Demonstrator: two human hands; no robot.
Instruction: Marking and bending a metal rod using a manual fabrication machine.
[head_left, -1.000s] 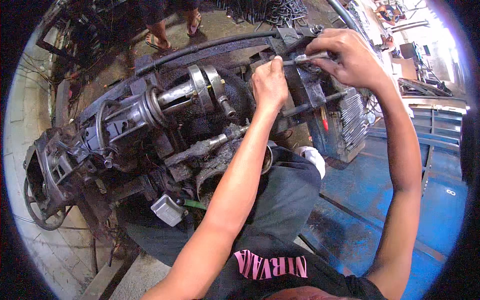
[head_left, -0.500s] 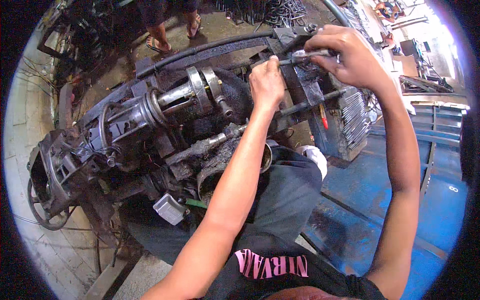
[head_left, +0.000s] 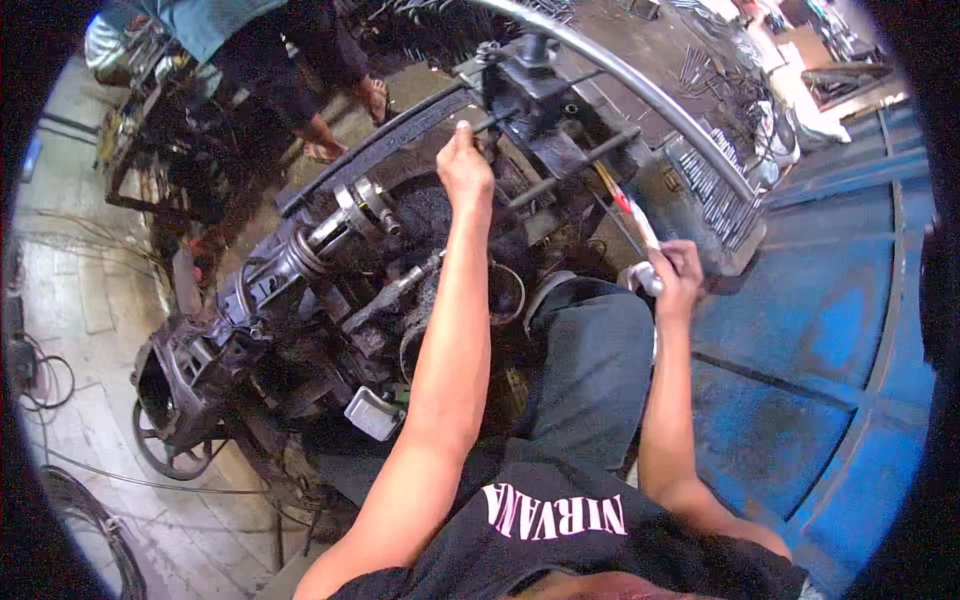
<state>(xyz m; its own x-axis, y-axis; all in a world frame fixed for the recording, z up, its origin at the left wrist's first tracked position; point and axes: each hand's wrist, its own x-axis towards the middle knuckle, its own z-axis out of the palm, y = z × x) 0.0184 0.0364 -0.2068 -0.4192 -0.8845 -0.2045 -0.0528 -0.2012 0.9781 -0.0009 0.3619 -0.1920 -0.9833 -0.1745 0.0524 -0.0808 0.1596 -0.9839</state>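
My left hand (head_left: pixel 466 168) is closed at the end of a thin dark metal rod (head_left: pixel 492 122). That rod runs right into a dark clamp block (head_left: pixel 530 85) on the machine. Lower and to the right, my right hand (head_left: pixel 678 270) has its fingers pinched round the pale end of a slim stick (head_left: pixel 630 210) with red and yellowish parts; its exact kind is blurred. The stick slants up toward the clamp's frame. Left of my left hand lies the greasy machine's bright metal collar (head_left: pixel 366 205) on its spindle (head_left: pixel 300 255).
A handwheel (head_left: pixel 180 450) sits at the machine's lower left. Many metal rods (head_left: pixel 725 190) lie bundled at right, beside blue metal sheeting (head_left: pixel 780 400). A curved pipe (head_left: pixel 650 90) crosses the upper right. Another person's legs (head_left: pixel 320 125) stand at the far left.
My right hand has left the clamp and come down to the red-marked stick. My left hand stays at the rod. The view has shifted, bringing more of the other person in.
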